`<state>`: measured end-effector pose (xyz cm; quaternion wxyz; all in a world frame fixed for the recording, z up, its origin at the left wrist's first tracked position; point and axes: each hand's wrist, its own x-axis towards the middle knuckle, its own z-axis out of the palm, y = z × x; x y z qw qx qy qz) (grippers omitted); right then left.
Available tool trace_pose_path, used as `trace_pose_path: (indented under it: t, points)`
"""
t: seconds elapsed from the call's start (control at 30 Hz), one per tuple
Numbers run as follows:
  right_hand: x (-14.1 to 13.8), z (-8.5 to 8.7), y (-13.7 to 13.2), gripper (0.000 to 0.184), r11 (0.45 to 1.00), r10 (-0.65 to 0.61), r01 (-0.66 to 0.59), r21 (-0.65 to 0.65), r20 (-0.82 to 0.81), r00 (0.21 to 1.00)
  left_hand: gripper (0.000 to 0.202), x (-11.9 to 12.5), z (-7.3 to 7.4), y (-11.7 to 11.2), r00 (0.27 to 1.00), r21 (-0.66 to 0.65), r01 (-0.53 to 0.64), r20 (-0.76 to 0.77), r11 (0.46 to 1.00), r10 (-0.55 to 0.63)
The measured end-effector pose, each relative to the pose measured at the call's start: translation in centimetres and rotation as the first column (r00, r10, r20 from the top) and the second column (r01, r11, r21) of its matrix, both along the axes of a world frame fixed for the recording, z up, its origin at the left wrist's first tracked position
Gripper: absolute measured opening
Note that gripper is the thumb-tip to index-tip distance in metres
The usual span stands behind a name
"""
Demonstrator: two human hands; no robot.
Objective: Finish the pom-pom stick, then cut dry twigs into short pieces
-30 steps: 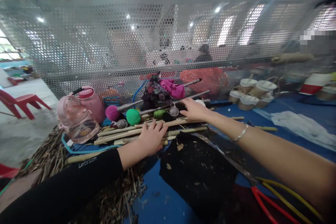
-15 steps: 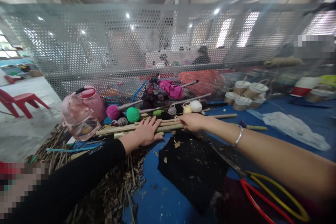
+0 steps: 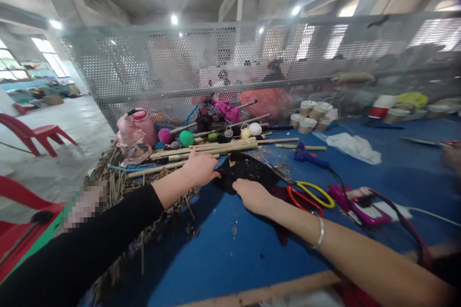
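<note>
A black piece of cloth (image 3: 252,176), flecked with plant scraps, lies on the blue table (image 3: 201,254). My right hand (image 3: 253,195) has its fingers closed at the cloth's near edge. Just left of the cloth is my left hand (image 3: 201,169), index finger stretched out and thumb pointing at the cloth's edge; nothing shows in it. Beyond my left hand lie thin bamboo sticks (image 3: 212,150). Scissors (image 3: 312,195) with one yellow and one red handle rest right of the cloth, partly over a dark red cloth (image 3: 281,235).
Dry stalks (image 3: 144,187) are heaped at the left. Yarn balls (image 3: 187,138) and a pink jug (image 3: 135,139) stand at the back before a perforated screen (image 3: 173,67). A blue glue gun (image 3: 306,154), its cord, a plastic bag (image 3: 355,147) and small pots (image 3: 308,123) lie right.
Both hands have come away from the bamboo sticks towards me; my right hand has moved to the black cloth. The view has shifted, showing more of the table's near edge and right side.
</note>
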<state>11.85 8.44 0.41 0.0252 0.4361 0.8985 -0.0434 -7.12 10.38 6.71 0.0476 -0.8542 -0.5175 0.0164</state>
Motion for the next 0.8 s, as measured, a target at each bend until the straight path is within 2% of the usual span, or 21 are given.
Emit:
trace_pose_path:
  t: [0.07,0.13,0.27,0.37,0.43,0.53,0.63,0.7,0.8]
  points:
    - [-0.2,0.2,-1.3,0.021,1.000,0.014,-0.013,0.021,-0.061,0.998,0.029,0.7,0.1,-2.8,0.999,0.011,-0.027,0.025,1.000,0.027]
    - [-0.6,0.2,-3.1,0.021,0.999,0.027,-0.023,0.037,-0.116,0.993,0.027,1.4,-0.5,-5.3,0.997,0.025,-0.061,0.057,0.998,0.060]
    - [-1.2,-0.4,-6.7,0.019,0.997,0.072,-0.067,0.036,-0.188,0.980,0.031,2.3,-3.5,-9.1,0.982,-0.065,-0.118,0.142,0.991,0.126]
    - [-0.7,-0.8,-8.0,0.020,0.994,0.107,-0.106,0.020,-0.212,0.971,0.034,2.3,-5.9,-10.9,0.967,-0.117,-0.119,0.212,0.986,0.142]
    - [0.2,-0.6,-8.1,0.020,0.992,0.124,-0.125,0.008,-0.241,0.963,0.035,1.8,-6.8,-11.6,0.963,-0.127,-0.091,0.243,0.988,0.120]
    - [1.8,-0.1,-7.8,0.020,0.992,0.111,-0.125,-0.021,-0.340,0.934,0.041,0.8,-7.2,-11.9,0.957,-0.152,-0.046,0.277,0.987,0.087]
    - [2.6,-0.1,-7.7,0.028,0.994,0.071,-0.099,-0.055,-0.385,0.920,0.030,0.2,-7.3,-11.5,0.956,-0.181,-0.035,0.281,0.983,0.086]
    - [2.4,-0.6,-7.5,0.030,0.998,0.020,-0.044,-0.053,-0.377,0.926,0.024,0.3,-7.4,-11.2,0.956,-0.161,-0.041,0.282,0.986,0.085]
    - [1.5,-1.2,-6.9,0.028,0.995,-0.091,0.101,0.013,-0.342,0.935,0.022,0.7,-7.7,-11.1,0.959,-0.066,-0.064,0.271,0.996,0.080]
